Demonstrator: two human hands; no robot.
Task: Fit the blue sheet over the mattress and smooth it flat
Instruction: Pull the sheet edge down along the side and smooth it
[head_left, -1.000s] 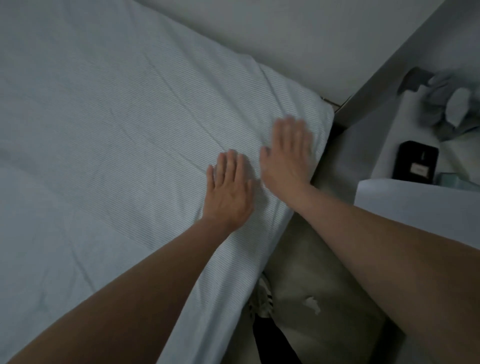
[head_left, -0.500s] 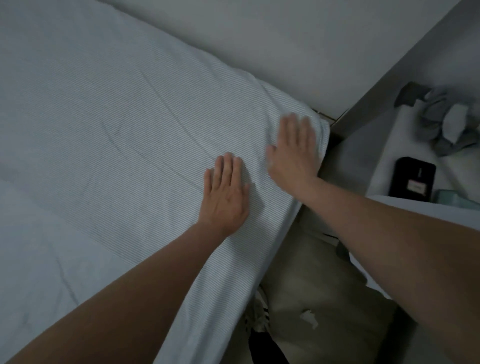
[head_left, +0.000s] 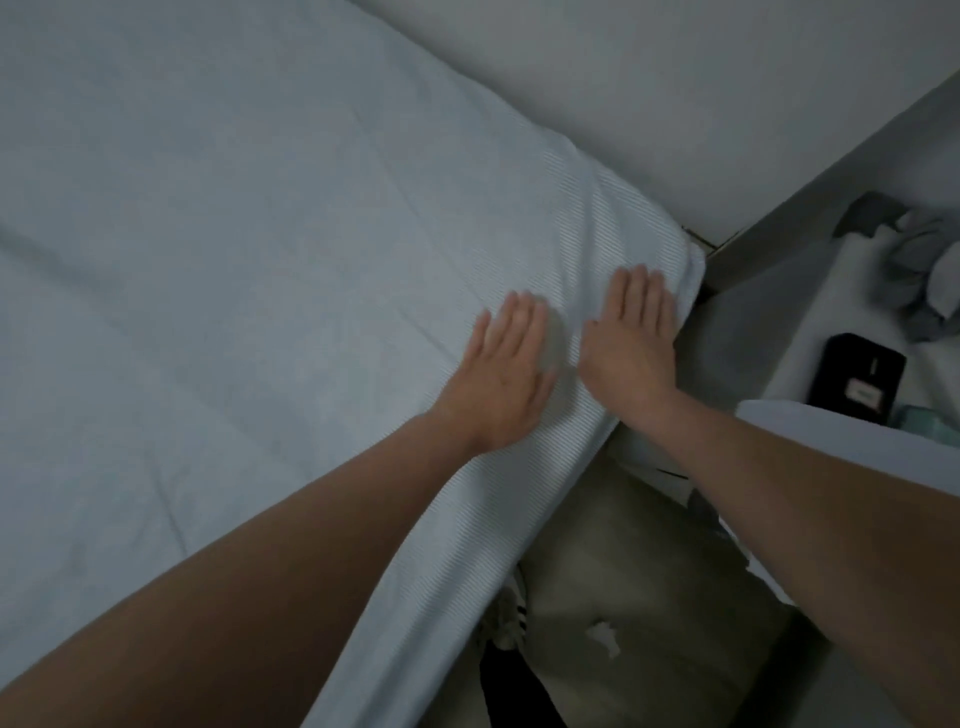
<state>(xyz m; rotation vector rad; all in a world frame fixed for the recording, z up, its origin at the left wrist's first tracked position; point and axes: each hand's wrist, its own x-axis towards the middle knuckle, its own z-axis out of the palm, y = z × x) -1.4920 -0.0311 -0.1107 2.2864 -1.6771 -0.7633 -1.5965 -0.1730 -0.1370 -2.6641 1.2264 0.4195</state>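
Observation:
A pale blue, finely striped sheet (head_left: 234, 270) covers the mattress and fills the left and middle of the view. It wraps down over the near side edge and round the far right corner (head_left: 675, 249). My left hand (head_left: 504, 374) lies flat on the sheet with straight fingers, slightly blurred. Just right of it, my right hand (head_left: 631, 338) presses flat near the mattress corner, fingers straight and together. Faint creases run across the sheet to the left of my hands.
A white wall (head_left: 675, 104) runs behind the bed. A white side table (head_left: 810, 332) stands right of the corner with a black bottle (head_left: 857, 379) and crumpled grey cloth (head_left: 919, 275). The floor (head_left: 649, 597) below shows a scrap of paper and a shoe.
Both hands have slid along the sheet toward the far right corner of the mattress, the right one leading. Both stay flat on the fabric.

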